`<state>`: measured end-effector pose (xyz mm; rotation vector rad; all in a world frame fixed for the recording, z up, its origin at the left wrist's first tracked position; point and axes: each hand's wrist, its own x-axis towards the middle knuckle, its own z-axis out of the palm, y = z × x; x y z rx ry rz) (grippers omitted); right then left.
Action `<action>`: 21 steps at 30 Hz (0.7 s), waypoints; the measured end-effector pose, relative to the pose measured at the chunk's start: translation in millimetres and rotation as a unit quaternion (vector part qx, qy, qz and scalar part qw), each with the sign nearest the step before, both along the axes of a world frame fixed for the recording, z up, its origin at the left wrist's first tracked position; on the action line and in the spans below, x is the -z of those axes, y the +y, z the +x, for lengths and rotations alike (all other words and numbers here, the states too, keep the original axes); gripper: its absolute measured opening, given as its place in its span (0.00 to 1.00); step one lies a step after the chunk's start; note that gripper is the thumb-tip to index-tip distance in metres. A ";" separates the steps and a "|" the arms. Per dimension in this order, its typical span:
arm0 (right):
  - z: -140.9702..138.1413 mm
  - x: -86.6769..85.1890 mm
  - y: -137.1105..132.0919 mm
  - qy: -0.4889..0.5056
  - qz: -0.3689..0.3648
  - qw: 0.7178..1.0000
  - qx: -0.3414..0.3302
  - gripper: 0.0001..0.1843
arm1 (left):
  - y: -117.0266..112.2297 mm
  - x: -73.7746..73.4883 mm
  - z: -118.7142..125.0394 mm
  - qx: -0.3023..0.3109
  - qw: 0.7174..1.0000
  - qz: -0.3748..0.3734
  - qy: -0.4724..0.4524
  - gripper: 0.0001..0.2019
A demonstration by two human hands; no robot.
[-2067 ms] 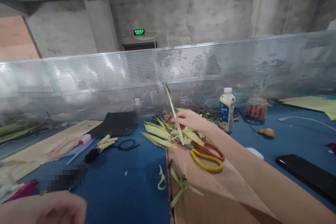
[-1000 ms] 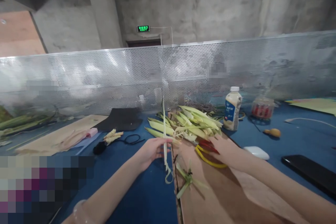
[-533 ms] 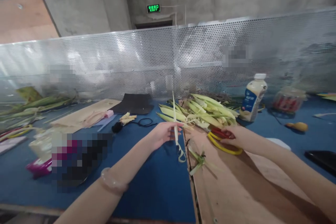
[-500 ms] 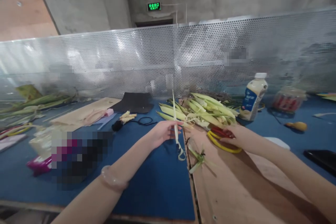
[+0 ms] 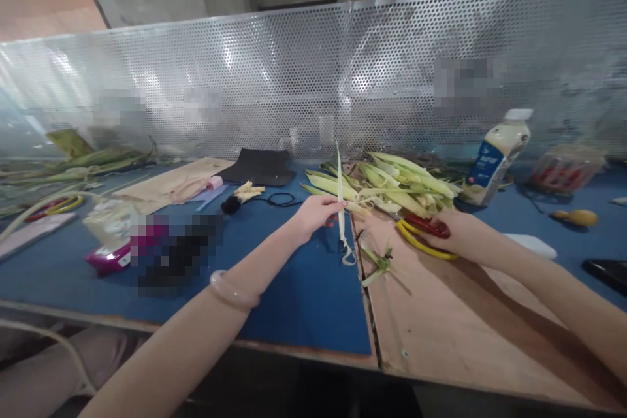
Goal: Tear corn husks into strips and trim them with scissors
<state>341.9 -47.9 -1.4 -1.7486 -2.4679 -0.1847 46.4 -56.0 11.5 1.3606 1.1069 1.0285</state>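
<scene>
Pinched in our left hand [image 5: 318,214], mid-frame, is the pale strip [image 5: 341,184]. Our right hand [image 5: 456,232] (its earlier holder) now clasps the scissors [image 5: 425,225], centre right.

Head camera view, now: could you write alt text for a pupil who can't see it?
The left hand holds a pale leaf strip upright while the right hand grasps red-and-yellow-handled scissors. Pale green leaves lie piled just beyond.

We hold a narrow, pale, yellowish strip [image 5: 339,176] roughly upright above the blue part of the counter [image 5: 313,300], its top tapering to a point, its lower end curled loosely. To its right we grasp the scissors [image 5: 425,225], red handle far, yellow handle near, blades mostly hidden.
</scene>
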 end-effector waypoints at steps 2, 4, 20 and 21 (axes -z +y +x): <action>0.8 1.4 0.5 -0.003 -0.005 1.000 0.007 0.15 | 0.1 0.6 -0.3 -0.001 1.000 0.012 0.022 0.11; 1.8 3.2 1.4 -0.002 0.001 1.000 0.010 0.14 | -0.1 1.2 -0.7 0.004 0.999 0.021 0.038 0.11; 2.8 8.4 0.8 0.048 0.039 0.998 -0.011 0.12 | -0.7 3.5 -1.5 -0.005 0.928 0.210 0.309 0.15; 2.9 9.1 1.1 0.048 0.041 0.998 -0.011 0.12 | -0.8 4.1 -1.6 -0.001 0.926 0.213 0.311 0.15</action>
